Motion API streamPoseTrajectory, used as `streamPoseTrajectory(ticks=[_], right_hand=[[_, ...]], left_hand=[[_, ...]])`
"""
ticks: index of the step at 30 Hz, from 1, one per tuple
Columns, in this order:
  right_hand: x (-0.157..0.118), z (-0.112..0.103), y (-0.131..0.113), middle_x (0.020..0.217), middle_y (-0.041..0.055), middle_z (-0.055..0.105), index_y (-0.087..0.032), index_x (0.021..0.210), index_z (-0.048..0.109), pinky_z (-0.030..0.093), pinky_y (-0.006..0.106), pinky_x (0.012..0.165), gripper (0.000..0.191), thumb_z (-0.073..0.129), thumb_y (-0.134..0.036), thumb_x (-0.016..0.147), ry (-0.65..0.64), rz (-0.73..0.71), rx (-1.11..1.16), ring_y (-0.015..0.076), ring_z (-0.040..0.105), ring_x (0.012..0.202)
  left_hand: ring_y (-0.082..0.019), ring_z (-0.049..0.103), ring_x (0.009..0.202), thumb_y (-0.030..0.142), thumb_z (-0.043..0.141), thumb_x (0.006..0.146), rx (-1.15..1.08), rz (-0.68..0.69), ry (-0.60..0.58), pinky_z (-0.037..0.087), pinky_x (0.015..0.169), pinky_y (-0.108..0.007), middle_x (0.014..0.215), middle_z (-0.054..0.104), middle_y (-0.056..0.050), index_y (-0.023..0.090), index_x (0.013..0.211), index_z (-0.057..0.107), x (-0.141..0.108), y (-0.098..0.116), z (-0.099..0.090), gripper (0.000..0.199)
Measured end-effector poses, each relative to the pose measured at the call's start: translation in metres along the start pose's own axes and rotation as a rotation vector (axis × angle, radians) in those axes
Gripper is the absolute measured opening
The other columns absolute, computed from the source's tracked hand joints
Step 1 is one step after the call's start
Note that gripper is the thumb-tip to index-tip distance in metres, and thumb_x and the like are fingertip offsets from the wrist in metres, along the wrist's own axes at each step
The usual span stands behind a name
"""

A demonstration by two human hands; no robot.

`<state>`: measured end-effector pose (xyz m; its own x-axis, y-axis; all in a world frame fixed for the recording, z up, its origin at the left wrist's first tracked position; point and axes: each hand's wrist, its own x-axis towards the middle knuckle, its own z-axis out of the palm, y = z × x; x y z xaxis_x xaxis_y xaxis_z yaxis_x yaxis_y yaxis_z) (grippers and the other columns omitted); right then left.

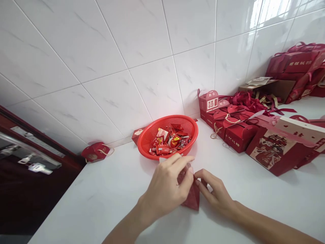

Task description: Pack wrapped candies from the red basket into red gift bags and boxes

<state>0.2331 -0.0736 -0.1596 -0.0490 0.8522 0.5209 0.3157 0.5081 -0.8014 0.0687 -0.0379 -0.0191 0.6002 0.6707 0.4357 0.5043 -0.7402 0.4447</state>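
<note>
Small red gift box (192, 200) on tabletop (101, 206), near side of red colander (194, 131). Left hand (166, 186): grip pinching box top. Right hand (215, 192): pinching right edge. Light pressure best; card likely creases.

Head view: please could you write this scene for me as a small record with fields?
Left hand: left hand at the top of a small red box; grip partly hidden
Right hand: right hand with fingertips at that box's right edge
Surface: white table
Beyond the hands: red basket holding wrapped packets
Right side: several red boxes, loose ribbons
Backdrop: tiled wall
</note>
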Motion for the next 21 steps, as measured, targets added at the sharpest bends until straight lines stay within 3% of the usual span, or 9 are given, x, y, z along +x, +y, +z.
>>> streamPoseTrajectory(ticks=[5,7,12,16,21], right_hand=[[0.004,-0.007,-0.001,0.084,0.0037,0.067,-0.021,0.094,0.061,0.050,0.027,0.064,0.028,0.040,-0.036,0.106,-0.029,0.097,0.037,0.0147,0.059,0.070],[0.003,-0.006,-0.002,0.086,0.0043,0.068,-0.021,0.095,0.061,0.050,0.027,0.065,0.029,0.040,-0.038,0.106,-0.060,0.121,0.071,0.0155,0.060,0.073],[0.001,0.001,-0.007,0.086,0.0039,0.067,-0.021,0.095,0.061,0.050,0.027,0.068,0.032,0.038,-0.041,0.106,-0.096,0.183,0.117,0.0154,0.059,0.073],[0.001,0.002,-0.004,0.081,0.0033,0.067,-0.022,0.101,0.062,0.050,0.029,0.067,0.030,0.042,-0.043,0.103,-0.122,0.198,0.096,0.0165,0.058,0.070],[-0.004,0.003,0.010,0.072,0.0014,0.062,-0.023,0.105,0.062,0.049,0.030,0.060,0.026,0.045,-0.041,0.099,-0.076,0.241,0.110,0.0176,0.056,0.064]], left_hand=[[-0.020,0.068,0.092,0.028,0.059,0.094,0.015,-0.084,0.156,0.056,0.084,-0.030,0.099,0.070,-0.005,0.025,0.107,0.076,0.003,-0.026,-0.019,0.022],[-0.020,0.068,0.091,0.034,0.062,0.093,-0.049,-0.157,0.078,0.055,0.083,-0.030,0.095,0.072,-0.004,0.025,0.097,0.078,0.003,-0.035,-0.023,0.019],[-0.016,0.060,0.065,0.038,0.057,0.094,-0.271,-0.348,-0.240,0.045,0.057,-0.025,0.071,0.069,0.000,0.020,0.075,0.073,0.001,-0.044,-0.025,0.031],[-0.016,0.059,0.067,0.043,0.059,0.092,-0.366,-0.324,-0.364,0.044,0.058,-0.024,0.072,0.069,-0.001,0.019,0.077,0.074,0.012,-0.057,-0.033,0.032],[-0.020,0.065,0.080,0.050,0.059,0.089,-0.301,-0.310,-0.139,0.051,0.073,-0.028,0.085,0.074,-0.004,0.019,0.090,0.076,0.043,-0.102,-0.040,0.035]])
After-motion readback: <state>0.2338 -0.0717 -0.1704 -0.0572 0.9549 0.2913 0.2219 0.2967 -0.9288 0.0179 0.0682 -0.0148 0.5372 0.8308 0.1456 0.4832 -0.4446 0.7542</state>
